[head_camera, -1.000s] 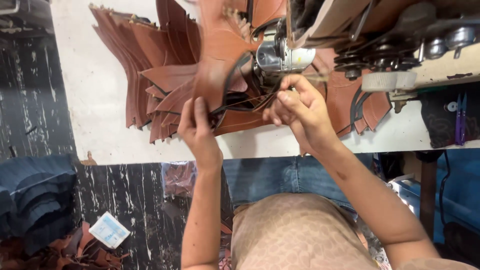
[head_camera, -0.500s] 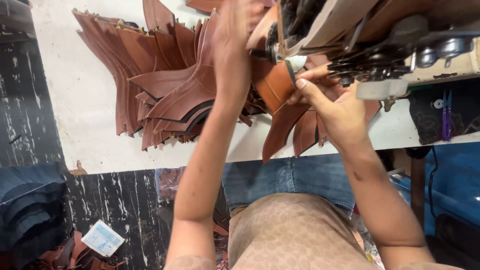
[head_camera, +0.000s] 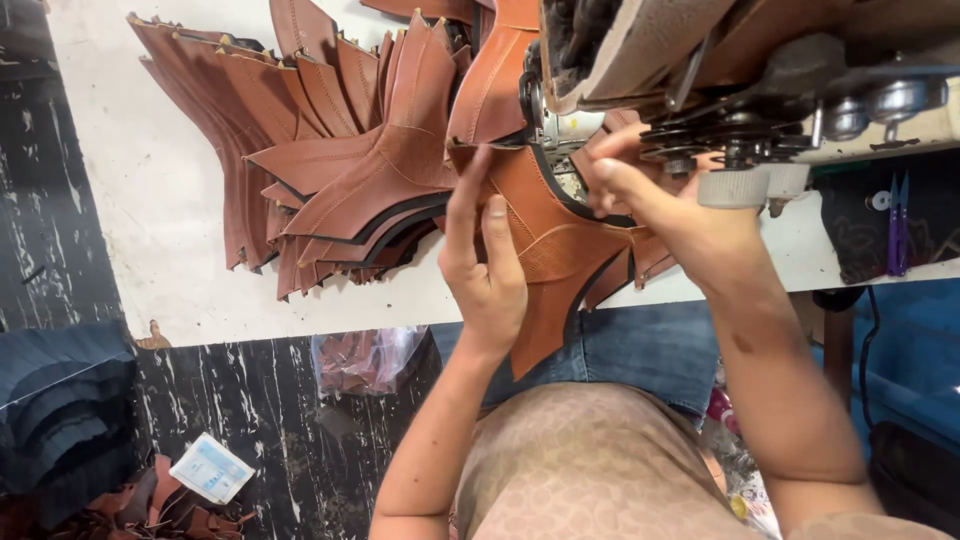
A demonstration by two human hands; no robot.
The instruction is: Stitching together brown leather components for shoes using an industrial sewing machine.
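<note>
I count two hands at work: one left hand (head_camera: 487, 268) and one right hand (head_camera: 655, 195), both on one brown leather piece (head_camera: 560, 260) lying under one sewing machine (head_camera: 760, 110). On the one white table (head_camera: 150, 200) I see a single fanned stack of leather pieces (head_camera: 330, 150); its overlapping layers number at least ten, but I cannot count them exactly. Below the table edge I make out one clear plastic bag (head_camera: 365, 360), one small white packet (head_camera: 211, 468) on the floor, and one pair of purple-handled snips (head_camera: 897, 215) at the far right.
</note>
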